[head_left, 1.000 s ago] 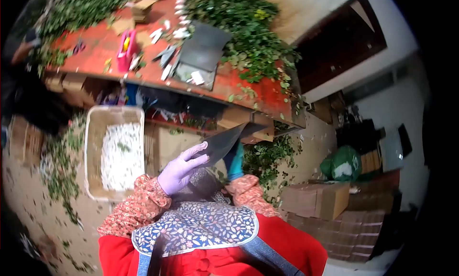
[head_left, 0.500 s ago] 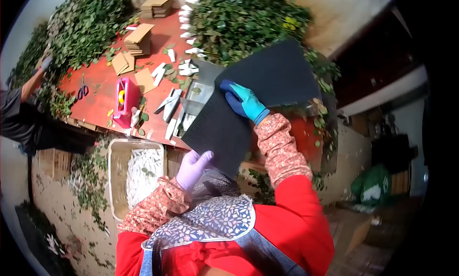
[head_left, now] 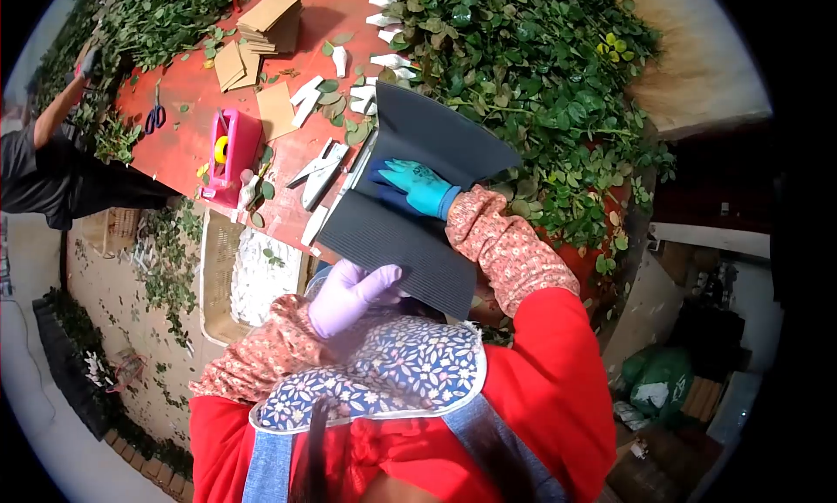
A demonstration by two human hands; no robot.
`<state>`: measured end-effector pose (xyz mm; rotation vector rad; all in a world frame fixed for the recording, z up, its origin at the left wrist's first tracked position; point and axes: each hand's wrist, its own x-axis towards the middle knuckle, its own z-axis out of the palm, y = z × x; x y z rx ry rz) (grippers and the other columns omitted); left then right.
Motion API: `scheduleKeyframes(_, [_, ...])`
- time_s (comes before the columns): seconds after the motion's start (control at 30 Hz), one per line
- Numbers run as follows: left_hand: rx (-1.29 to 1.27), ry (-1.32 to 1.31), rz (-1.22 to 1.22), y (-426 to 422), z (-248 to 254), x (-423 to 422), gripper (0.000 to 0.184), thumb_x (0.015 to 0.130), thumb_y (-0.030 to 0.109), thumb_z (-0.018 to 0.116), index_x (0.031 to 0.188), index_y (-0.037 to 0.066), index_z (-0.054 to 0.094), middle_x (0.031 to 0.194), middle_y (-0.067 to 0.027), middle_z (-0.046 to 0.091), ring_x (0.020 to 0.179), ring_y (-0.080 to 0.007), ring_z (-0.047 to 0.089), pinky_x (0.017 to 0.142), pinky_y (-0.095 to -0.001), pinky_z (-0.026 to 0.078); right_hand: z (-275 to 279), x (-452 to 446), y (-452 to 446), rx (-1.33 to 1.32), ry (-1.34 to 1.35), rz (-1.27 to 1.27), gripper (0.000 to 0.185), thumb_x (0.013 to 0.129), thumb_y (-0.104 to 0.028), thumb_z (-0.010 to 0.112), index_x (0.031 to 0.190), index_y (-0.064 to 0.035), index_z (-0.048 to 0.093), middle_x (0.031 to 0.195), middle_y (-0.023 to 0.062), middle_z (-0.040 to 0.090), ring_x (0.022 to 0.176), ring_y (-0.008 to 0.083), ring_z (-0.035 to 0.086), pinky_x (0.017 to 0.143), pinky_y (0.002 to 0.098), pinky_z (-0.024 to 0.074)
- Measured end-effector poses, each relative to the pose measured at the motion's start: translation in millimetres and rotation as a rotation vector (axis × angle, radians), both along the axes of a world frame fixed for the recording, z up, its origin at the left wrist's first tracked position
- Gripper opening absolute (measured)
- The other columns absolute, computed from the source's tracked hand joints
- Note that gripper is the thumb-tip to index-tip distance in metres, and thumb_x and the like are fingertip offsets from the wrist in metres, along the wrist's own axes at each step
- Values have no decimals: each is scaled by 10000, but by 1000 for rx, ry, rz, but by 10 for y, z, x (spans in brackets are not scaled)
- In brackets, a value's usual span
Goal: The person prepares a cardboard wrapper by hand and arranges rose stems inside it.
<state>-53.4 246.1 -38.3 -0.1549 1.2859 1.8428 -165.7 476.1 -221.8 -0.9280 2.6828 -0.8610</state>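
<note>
A black ribbed sheet (head_left: 397,246) lies in front of me over the table edge, its far part bent upward. My left hand (head_left: 349,298), in a lilac glove, grips the near-left edge, thumb on top and fingers partly hidden beneath. My right hand (head_left: 418,187), in a teal glove, lies flat on the sheet at the bend, fingers stretched out. Left of the sheet sits a stapler (head_left: 323,173) on the red table (head_left: 187,167), with a pink tape dispenser (head_left: 240,150) farther left.
Leafy stems (head_left: 523,93) are heaped at the back right. Cardboard pieces (head_left: 270,23) and scissors (head_left: 155,117) lie on the table. Below its edge stands a crate (head_left: 214,281) holding white pieces. Another person's arm (head_left: 59,111) is at the left.
The sheet's far flap has swung left and stands more upright, with the bend sharper. My right hand has shifted slightly left and down; my left hand stays at the near edge. The view has shifted.
</note>
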Motion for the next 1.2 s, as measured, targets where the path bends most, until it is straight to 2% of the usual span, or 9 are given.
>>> scheduleKeyframes(0.07, [72, 1, -174, -227, 63, -168, 287, 926, 240, 676, 1104, 20, 632, 945, -51, 678, 850, -132, 648, 767, -265, 528, 248, 55, -30, -56, 3, -3, 381, 944, -241, 542, 1298, -105, 574, 1380, 189, 510, 1277, 363, 473, 1088, 444, 347])
scheduleKeyframes(0.13, [-141, 453, -701, -628, 84, -584, 225, 929, 196, 666, 1048, 7, 641, 898, -49, 668, 833, -121, 630, 768, -273, 515, 457, 146, 13, -177, 39, 3, 374, 925, -235, 576, 1270, -88, 584, 1349, 197, 528, 1249, 376, 486, 1071, 445, 362])
scheduleKeyframes(0.27, [-523, 675, -487, -1095, -199, -1292, 145, 963, 105, 580, 1037, -9, 631, 897, -42, 659, 800, -101, 603, 757, -272, 504, 645, 393, 181, -45, 72, -74, 366, 899, -270, 619, 1214, -84, 606, 1313, 185, 554, 1223, 358, 509, 1015, 446, 400])
scheduleKeyframes(0.33, [-356, 845, -404, -956, -458, -1649, 183, 972, 103, 559, 1110, 3, 625, 978, -50, 654, 826, -105, 604, 782, -275, 502, 542, 484, 206, 60, 45, -133, 359, 899, -286, 619, 1189, -74, 615, 1332, 179, 542, 1243, 348, 496, 1009, 457, 394])
scheduleKeyframes(0.53, [6, 587, -894, -221, -1139, -2045, 347, 984, 184, 581, 1300, 41, 572, 1202, -67, 631, 1138, -164, 555, 990, -302, 431, 301, 367, 33, 293, 64, -59, 408, 932, -317, 566, 1268, -87, 573, 1448, 151, 442, 1349, 337, 391, 1103, 485, 297])
scheduleKeyframes(0.7, [76, 404, -925, -91, -1682, -2174, 335, 960, 171, 619, 1259, 23, 586, 1182, -52, 637, 1105, -148, 558, 984, -293, 425, 176, 388, 35, 310, 102, -82, 436, 859, -237, 617, 1269, -96, 580, 1481, 130, 417, 1380, 304, 367, 1133, 490, 267])
scheduleKeyframes(0.87, [-250, 1258, -1060, 148, -1828, -2212, 428, 803, 155, 724, 1189, 30, 589, 1068, -204, 624, 1030, -383, 598, 909, -410, 480, 302, 414, 5, 252, 145, -167, 416, 831, -230, 636, 1217, -78, 603, 1358, 132, 531, 1295, 306, 457, 1080, 460, 323])
scheduleKeyframes(1.07, [-209, 1253, -958, 75, -1863, -2176, 408, 784, 144, 721, 1165, 56, 605, 1098, -176, 624, 1037, -381, 593, 930, -421, 475, 562, 1309, 762, 327, -97, -774, 215, 861, -292, 637, 895, -89, 701, 893, 143, 684, 845, 337, 652, 741, 446, 522])
scheduleKeyframes(1.2, [-238, 1246, -966, 90, -1822, -2170, 404, 816, 137, 710, 1198, 63, 599, 1114, -172, 627, 1046, -338, 606, 923, -384, 478, 517, 1496, 1026, -233, -240, -1230, 233, 887, -264, 652, 944, -40, 687, 886, 156, 693, 779, 276, 669, 720, 375, 533])
